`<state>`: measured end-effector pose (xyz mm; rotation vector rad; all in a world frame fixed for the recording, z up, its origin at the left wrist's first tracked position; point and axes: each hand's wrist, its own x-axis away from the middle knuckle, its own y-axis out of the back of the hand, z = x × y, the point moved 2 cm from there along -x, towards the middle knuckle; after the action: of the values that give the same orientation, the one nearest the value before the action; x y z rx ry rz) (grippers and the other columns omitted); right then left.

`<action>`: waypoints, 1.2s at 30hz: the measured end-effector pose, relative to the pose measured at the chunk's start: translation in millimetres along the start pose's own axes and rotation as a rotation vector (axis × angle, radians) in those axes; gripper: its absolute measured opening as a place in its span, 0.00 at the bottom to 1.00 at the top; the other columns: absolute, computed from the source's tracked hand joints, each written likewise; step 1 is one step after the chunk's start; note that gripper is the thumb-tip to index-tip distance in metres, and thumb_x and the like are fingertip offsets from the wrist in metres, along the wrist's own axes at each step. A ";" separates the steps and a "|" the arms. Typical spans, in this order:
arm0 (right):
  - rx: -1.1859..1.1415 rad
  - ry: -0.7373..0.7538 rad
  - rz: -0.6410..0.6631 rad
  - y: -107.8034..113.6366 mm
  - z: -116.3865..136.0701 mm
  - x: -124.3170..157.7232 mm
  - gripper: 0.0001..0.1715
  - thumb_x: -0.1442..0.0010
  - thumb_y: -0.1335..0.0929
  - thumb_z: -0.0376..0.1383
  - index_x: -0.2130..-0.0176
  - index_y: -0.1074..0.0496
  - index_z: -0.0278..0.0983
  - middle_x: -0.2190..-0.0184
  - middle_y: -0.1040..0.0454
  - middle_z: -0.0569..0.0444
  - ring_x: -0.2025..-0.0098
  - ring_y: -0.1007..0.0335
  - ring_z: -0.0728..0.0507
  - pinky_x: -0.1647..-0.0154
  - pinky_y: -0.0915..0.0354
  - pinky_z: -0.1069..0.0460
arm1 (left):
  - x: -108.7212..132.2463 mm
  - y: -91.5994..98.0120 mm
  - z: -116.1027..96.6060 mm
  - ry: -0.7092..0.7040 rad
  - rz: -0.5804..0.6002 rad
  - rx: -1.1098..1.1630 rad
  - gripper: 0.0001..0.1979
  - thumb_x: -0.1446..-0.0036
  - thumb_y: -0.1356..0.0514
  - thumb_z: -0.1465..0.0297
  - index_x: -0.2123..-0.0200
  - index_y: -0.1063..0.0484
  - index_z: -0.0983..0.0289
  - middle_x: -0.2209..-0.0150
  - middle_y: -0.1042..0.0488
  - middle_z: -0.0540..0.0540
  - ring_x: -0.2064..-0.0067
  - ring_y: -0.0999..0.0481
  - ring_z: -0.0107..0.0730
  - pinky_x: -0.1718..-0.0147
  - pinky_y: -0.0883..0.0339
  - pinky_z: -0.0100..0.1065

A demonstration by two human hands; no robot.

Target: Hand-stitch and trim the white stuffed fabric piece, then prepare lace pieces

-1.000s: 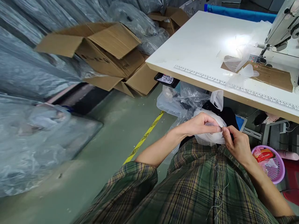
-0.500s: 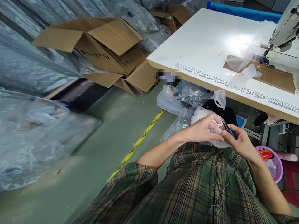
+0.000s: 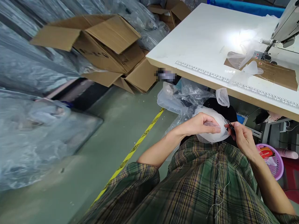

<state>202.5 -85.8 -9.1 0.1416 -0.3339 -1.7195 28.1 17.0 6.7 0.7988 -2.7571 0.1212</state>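
Note:
In my lap, above my green plaid shirt, my left hand (image 3: pixel 202 124) curls its fingers round a bunched piece of sheer white fabric (image 3: pixel 216 132). My right hand (image 3: pixel 241 140) is closed on a small pair of thread snips (image 3: pixel 230 125), whose dark blades touch the fabric's right edge. A loose flap of the same white fabric (image 3: pixel 222 96) sticks up just behind my hands. Loose threads lie on my shirt.
A white sewing table (image 3: pixel 205 40) with a printed ruler edge stands ahead, bearing a sewing machine (image 3: pixel 283 23), brown card and sheer pieces. Clear plastic bags (image 3: pixel 182 96) sit under it. Open cardboard boxes (image 3: pixel 102 46) lie left; a pink basket (image 3: pixel 274 158) is at right.
My hands have turned the white fabric slightly and the snips now point at its right edge. The view shifted a little; the table sits higher in frame.

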 end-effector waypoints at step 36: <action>0.378 0.245 -0.016 -8.5 21.6 6.0 0.30 0.32 0.41 0.54 0.71 0.28 0.37 0.81 0.32 0.56 0.79 0.40 0.49 0.77 0.45 0.54 | 2.9 -3.0 -9.4 -0.021 0.020 -0.029 0.16 0.48 0.32 0.59 0.71 0.22 0.67 0.75 0.28 0.50 0.72 0.34 0.24 0.72 0.42 0.27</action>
<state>187.4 -87.4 9.5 0.6264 -0.4724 -1.6178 29.4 14.4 16.6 0.7696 -2.7808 0.0766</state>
